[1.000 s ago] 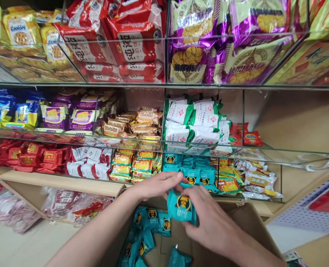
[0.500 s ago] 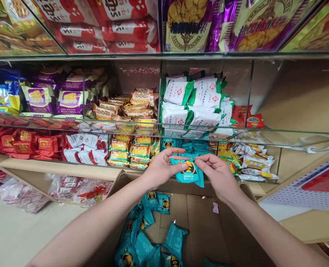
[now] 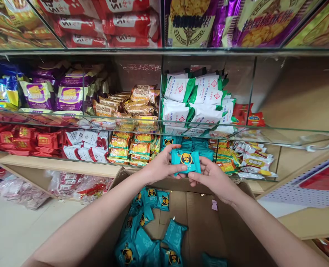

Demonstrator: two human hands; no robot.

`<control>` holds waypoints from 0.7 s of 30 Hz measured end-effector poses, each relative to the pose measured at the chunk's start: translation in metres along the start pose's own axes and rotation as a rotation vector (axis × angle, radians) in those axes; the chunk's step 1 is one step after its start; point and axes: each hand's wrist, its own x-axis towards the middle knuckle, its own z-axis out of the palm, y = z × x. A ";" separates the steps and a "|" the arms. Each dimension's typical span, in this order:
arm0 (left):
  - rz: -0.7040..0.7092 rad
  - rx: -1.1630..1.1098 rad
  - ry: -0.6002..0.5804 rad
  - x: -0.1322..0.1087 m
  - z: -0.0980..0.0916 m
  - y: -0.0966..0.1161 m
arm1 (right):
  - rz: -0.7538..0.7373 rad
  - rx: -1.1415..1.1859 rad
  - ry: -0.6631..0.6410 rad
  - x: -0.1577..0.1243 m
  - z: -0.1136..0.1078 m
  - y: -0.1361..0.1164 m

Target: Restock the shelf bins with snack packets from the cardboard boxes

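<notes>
Between my two hands, above the far edge of a cardboard box (image 3: 198, 217), is a teal snack packet (image 3: 186, 159) with a yellow and black round logo facing up. My left hand (image 3: 163, 165) pinches its left side, thumb on the front. Fingers of my right hand (image 3: 213, 176) grip the lower right corner, the other fingertips partly behind it. Several like teal packets (image 3: 143, 241) lie in the left part of the box. More teal packets (image 3: 200, 147) sit in a shelf compartment just behind my hands.
Glass shelf edges (image 3: 237, 132) and dividers run close above my hands. White and green packets (image 3: 206, 91) fill the middle shelf; orange packets (image 3: 140, 148) and silvery packets (image 3: 255, 159) flank the teal ones. Plastic-wrapped goods (image 3: 72, 183) lie beneath the lowest shelf at left.
The packet has been tilted so its logo face lies flatter and squarer to me. My right hand has shifted from its top edge down to its lower right corner.
</notes>
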 end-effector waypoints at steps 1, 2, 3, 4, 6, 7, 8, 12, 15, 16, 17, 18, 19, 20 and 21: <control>-0.012 0.022 -0.036 0.000 -0.002 0.001 | 0.025 0.032 -0.023 -0.001 -0.001 -0.001; -0.018 0.038 -0.062 -0.001 -0.004 0.002 | 0.046 0.067 -0.041 -0.001 -0.002 -0.001; -0.024 0.050 -0.081 -0.002 -0.005 0.003 | 0.067 0.098 -0.050 -0.001 -0.004 -0.002; -0.031 0.058 -0.100 -0.002 -0.007 0.004 | 0.086 0.122 -0.052 -0.001 -0.005 -0.002; -0.046 0.073 -0.140 -0.003 -0.008 0.005 | 0.119 0.154 -0.044 -0.001 -0.006 -0.003; -0.053 0.088 -0.154 -0.004 -0.009 0.006 | 0.134 0.160 -0.043 -0.001 -0.006 -0.003; -0.061 0.107 -0.164 -0.004 -0.009 0.006 | 0.143 0.159 -0.041 -0.001 -0.006 -0.003; -0.077 0.183 -0.160 -0.005 -0.008 0.007 | 0.134 0.120 -0.031 -0.001 -0.007 -0.004; -0.081 0.219 -0.189 -0.005 -0.011 0.008 | 0.084 0.068 -0.050 -0.001 -0.013 -0.004; -0.092 0.249 -0.209 -0.005 -0.012 0.008 | 0.065 0.043 -0.057 0.000 -0.016 -0.003; -0.096 0.288 -0.223 -0.005 -0.014 0.008 | 0.050 0.013 -0.063 0.000 -0.018 -0.003; -0.090 0.333 -0.227 -0.005 -0.015 0.009 | 0.035 -0.021 -0.065 0.000 -0.021 -0.002; -0.072 0.381 -0.221 -0.005 -0.016 0.008 | 0.021 -0.059 -0.069 0.001 -0.022 -0.001; -0.038 0.429 -0.202 -0.005 -0.016 0.008 | 0.009 -0.098 -0.082 0.001 -0.023 0.000; 0.003 0.477 -0.177 -0.005 -0.016 0.007 | 0.000 -0.137 -0.104 0.000 -0.022 0.001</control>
